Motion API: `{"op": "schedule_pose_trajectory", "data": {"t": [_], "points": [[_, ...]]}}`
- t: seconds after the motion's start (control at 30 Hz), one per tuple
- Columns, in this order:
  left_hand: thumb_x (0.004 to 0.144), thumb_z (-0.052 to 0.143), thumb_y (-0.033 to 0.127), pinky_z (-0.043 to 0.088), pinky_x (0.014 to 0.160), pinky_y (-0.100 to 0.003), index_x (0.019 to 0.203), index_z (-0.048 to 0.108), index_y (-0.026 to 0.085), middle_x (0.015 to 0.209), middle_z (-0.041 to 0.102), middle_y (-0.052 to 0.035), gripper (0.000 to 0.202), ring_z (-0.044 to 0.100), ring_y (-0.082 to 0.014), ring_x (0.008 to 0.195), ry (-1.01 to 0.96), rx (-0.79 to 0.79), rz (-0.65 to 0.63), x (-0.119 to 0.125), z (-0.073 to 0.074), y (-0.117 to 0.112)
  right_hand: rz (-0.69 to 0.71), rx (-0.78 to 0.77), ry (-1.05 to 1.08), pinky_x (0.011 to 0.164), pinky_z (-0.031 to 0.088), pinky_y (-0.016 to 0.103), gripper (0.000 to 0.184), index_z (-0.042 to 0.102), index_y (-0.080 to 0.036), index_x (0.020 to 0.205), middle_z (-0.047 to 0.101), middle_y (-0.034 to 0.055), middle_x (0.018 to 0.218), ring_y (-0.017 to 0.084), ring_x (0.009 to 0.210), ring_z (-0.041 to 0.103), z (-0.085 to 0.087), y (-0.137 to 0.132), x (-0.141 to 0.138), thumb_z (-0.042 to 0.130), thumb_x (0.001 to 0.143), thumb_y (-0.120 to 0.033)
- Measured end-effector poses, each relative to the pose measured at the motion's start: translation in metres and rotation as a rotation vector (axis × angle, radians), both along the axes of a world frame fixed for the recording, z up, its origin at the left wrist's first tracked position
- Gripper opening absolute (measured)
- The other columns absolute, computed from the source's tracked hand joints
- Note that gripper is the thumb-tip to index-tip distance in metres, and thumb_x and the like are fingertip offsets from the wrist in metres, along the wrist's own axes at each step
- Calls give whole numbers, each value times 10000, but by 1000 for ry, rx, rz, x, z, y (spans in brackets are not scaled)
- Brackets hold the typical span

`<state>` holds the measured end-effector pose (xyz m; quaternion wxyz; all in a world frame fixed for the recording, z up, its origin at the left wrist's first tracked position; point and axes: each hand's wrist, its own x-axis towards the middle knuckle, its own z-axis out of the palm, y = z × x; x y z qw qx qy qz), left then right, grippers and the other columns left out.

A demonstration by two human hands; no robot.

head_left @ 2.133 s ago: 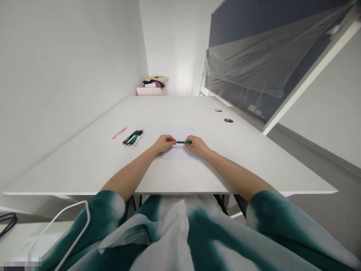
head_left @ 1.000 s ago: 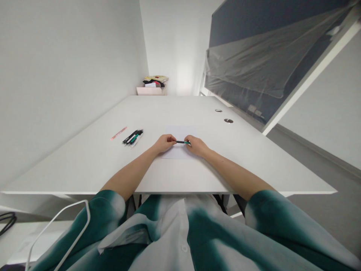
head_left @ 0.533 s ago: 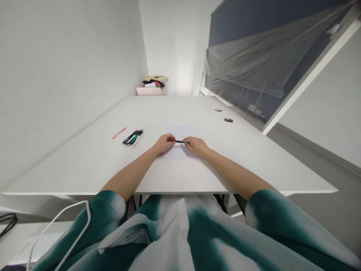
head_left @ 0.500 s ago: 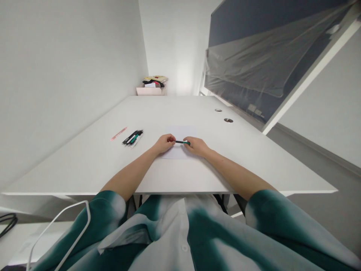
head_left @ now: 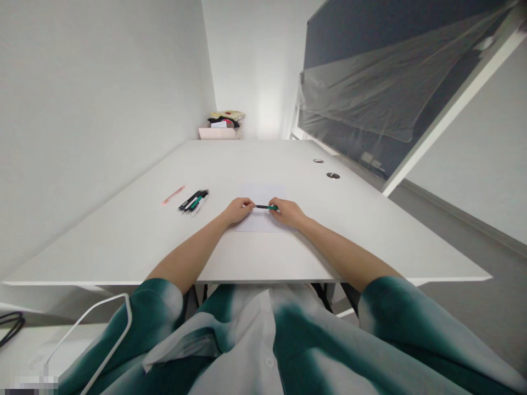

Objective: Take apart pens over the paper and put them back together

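Over the paper (head_left: 260, 224) on the counter (head_left: 263, 255), the left hand (head_left: 238, 210) pinches a pen (head_left: 262, 207) at its dark tip and the right hand (head_left: 289, 213) pinches its green end, I'd guess for steadiness.

From the green-and-black pen (head_left: 262, 207) outward, bare tabletop (head_left: 255, 162) leaves a wide lane at twelve o'clock; a narrower pocket opens at six between the forearms (head_left: 193, 247). The left hand (head_left: 240, 210) blocks nine, with a pen bundle (head_left: 194, 201) beyond; the right hand (head_left: 287, 212) blocks three. A pink box (head_left: 216, 134) stands at eleven, a dark panel (head_left: 362, 82) around two.
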<state>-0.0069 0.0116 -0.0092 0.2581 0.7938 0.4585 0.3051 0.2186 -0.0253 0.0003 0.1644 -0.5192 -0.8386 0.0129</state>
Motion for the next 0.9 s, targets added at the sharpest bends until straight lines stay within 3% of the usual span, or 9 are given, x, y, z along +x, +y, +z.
{"op": "schedule_pose_trajectory", "data": {"t": [0.23,0.4,0.57,0.9], "points": [[746,618,298,496,793,-324,835,680,165,820,713,-45,172,625,-181,783,-73,-33,-56,2,-2,1,54,33,-5,800,428,272,238,659,-189,1082,697,87,1086,188,962,631,2,2,2,474,956,-269],[714,631,264,503,821,-339,813,662,165,817,706,-45,143,633,-181,783,-97,-13,-55,4,-1,-1,33,-10,-46,772,422,261,304,670,-196,1047,712,81,1061,185,961,641,1,2,1,382,995,-279],[708,629,265,501,820,-341,834,660,160,848,708,-58,167,637,-191,808,-104,-21,-48,5,1,-3,-4,-17,-13,700,408,261,276,588,-207,1175,725,58,980,188,854,650,-1,2,2,504,937,-321],[783,562,342,487,798,-326,801,701,166,801,718,-46,225,623,-198,793,-32,-43,-30,3,0,-1,-29,-1,-4,713,416,265,231,593,-212,1138,717,61,1005,192,876,644,0,1,1,512,935,-286]]}}
